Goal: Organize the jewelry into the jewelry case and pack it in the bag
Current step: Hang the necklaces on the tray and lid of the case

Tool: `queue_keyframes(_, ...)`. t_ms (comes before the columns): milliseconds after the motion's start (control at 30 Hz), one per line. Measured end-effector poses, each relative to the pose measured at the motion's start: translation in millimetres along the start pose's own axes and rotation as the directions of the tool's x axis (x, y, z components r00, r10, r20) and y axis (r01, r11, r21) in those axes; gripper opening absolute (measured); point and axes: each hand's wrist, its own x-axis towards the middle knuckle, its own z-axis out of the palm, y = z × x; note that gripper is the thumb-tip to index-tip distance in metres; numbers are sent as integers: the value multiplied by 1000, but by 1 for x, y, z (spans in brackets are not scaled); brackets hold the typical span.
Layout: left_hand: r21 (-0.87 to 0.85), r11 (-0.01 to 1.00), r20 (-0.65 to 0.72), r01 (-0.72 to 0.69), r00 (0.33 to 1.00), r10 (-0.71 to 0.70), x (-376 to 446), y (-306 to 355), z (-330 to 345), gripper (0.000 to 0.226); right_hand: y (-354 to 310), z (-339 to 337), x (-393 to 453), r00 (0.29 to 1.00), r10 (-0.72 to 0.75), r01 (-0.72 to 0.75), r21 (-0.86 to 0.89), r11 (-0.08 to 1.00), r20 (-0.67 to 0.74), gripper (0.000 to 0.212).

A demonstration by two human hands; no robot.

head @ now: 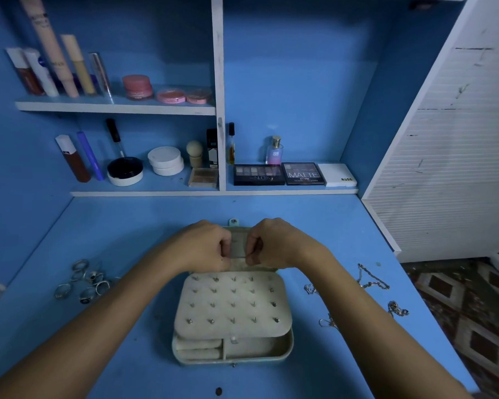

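Both hands met over the raised lid of the jewelry case (233, 321), fingers curled inward. The left hand (206, 245) and the right hand (272, 243) each pinched at something thin stretched between them against the lid's inner pocket; it was too small and blurred to tell what it was. The forearms reached in from the bottom corners of the view.

The case lay open on the blue tabletop (127, 226), just nearer than the hands. Its beige earring panel (232, 305), studded with rows of small earrings, was folded down over the base. Under the panel's near edge showed the ring rolls (198, 348) at the left and an open compartment (257, 348) at the right. A snap tab (233, 222) stood up at the top of the lid, between the two hands.

A cluster of silver rings (84, 280) lay on the tabletop to the left of the case, well apart from it. To the right lay loose chain necklaces (370, 280), spread toward the tabletop's edge.

Beyond, the lower shelf (213, 193) held eyeshadow palettes (293, 174), a small perfume bottle (274, 151), round white jars (165, 161) and tubes. The upper shelf (116, 106) carried tall cosmetic tubes (55, 53) and pink compacts (170, 95). A white slatted panel (450, 139) stood at the right, with patterned floor (473, 312) below it.
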Motion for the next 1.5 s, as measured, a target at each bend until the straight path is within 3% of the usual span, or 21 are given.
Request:
queue_keyframes(167,-15,1000,-1,-14,1000,14,4,1,1,11,10,-1,-8,994,-30,39,91,995,-102,10)
queue_keyframes(333,-63,994,-101,-89,991,82,13,12,2,8,26,-15,-25,977,-16,64,222,973,-212,10)
queue_keyframes(600,-100,957,-205,-272,947,248,35,56,10,5,65,-36,-57,941,136,-80,186,979,-310,5)
queue_keyframes(733,-63,935,-143,-348,931,337,48,77,16,5,80,-36,-73,924,260,-214,182,960,-280,4)
queue_keyframes(967,53,921,52,-386,922,383,67,108,24,6,96,-30,-98,912,396,-392,55,918,-109,5)
queue_keyframes(1267,19,917,220,-399,896,385,81,132,37,7,98,-18,-97,892,448,-444,59,894,-62,9)
queue_keyframes(1500,34,918,230,-396,897,378,80,137,39,12,100,-16,-97,900,433,-431,57,901,-49,7)
